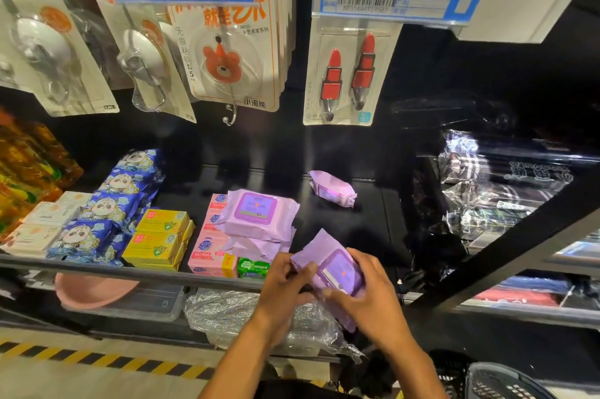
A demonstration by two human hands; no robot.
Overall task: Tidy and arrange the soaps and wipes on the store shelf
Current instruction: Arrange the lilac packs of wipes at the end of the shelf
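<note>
A wipes pack is gripped by the curled fingers of the left hand and right hand, held at the shelf's near edge, right of the wipes stack.

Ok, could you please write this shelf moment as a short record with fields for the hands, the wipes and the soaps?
left hand: holds the purple wipes pack by its left side
right hand: holds the same pack from the right
wipes stack: on the shelf, overlapping the pink soap boxes
loose pack: alone, farther back, askew
yellow soap boxes: left of the pink ones
green soap: at the shelf's front edge
</note>
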